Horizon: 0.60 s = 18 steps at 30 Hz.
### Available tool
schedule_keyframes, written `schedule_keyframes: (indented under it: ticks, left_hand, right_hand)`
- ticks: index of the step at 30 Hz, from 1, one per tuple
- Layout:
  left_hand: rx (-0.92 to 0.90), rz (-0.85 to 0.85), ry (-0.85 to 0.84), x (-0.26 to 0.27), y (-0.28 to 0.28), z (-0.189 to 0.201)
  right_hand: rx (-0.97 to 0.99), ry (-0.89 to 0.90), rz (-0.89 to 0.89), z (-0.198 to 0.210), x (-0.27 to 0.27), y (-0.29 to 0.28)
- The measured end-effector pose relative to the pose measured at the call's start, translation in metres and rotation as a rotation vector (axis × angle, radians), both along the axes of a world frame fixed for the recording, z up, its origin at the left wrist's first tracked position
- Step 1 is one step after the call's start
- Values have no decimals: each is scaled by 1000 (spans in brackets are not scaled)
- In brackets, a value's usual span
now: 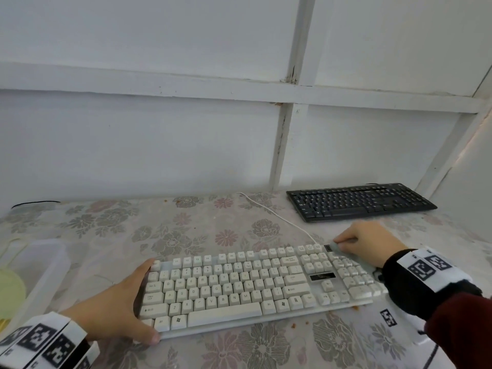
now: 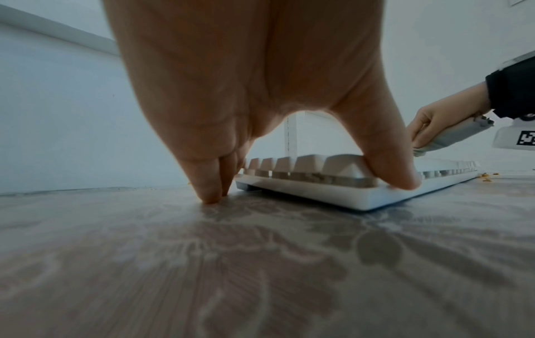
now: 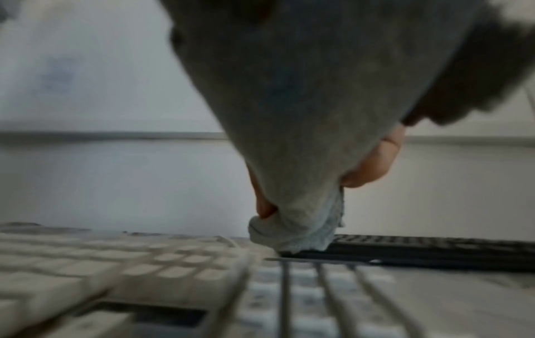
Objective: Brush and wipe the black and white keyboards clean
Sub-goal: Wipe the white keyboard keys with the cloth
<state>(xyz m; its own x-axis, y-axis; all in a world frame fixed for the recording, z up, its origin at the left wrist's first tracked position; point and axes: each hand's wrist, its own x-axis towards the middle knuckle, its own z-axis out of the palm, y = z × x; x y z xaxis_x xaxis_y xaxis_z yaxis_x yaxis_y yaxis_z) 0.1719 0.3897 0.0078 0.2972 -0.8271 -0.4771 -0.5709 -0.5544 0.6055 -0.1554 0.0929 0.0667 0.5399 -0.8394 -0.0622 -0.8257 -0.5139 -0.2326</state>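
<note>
**A:** Your right hand (image 1: pixel 368 245) sits at the far right corner of the white keyboard (image 1: pixel 239 284), fingers curled round a pale grey cloth (image 1: pixel 339 247) and pressing it onto the top row by the number pad. From the right wrist view, the bunched tip of the cloth touches that back edge.

**B:** And the left?

**A:** Your left hand (image 1: pixel 119 310) braces the opposite short end, low in the frame at left. It is spread open, gripping nothing: the thumb presses the near corner of the case, the fingers run up the left edge and touch down on the counter (image 1: pixel 186 227) just beside it.

**B:** So which way does the work lie?

**A:** The keyboard's long axis runs left to right across the lower middle of the frame, tilted a little so the right end lies further from you. Nearly all of it stretches leftward from your cloth, so I'd judge the wipe runs along the rows toward your steadying hand.

**B:** The black one?

**A:** The black keyboard (image 1: pixel 359 205) lies at centre right, against the white panelled wall (image 1: pixel 159 145), apart from the white one and just beyond your right hand. That hand is clearly the nearer.

**B:** Surface?

**A:** A floral cover on the counter, with orange crumbs (image 1: pixel 294 325) along the white keyboard's near edge. A clear plastic tub (image 1: pixel 45 265) stands at the left edge of the frame, and a white cable (image 1: pixel 279 218) trails back from the keyboard.
</note>
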Motion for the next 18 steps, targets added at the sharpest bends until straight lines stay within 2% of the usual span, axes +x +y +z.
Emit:
schedule_keyframes:
  ticks: [3, 8, 14, 18]
  left_hand:
    - [0, -6, -11, 1, 0, 0]
    - [11, -10, -27, -1, -1, 1]
    - [15, -3, -33, -4, -3, 5]
    - [27, -6, -19, -7, -3, 9]
  right_hand:
    - [-32, 100, 71, -13, 5, 5]
    - [-104, 217, 16, -14, -11, -3]
    - [-65, 211, -134, -12, -28, -22]
    - [-125, 105, -66, -7, -15, -10]
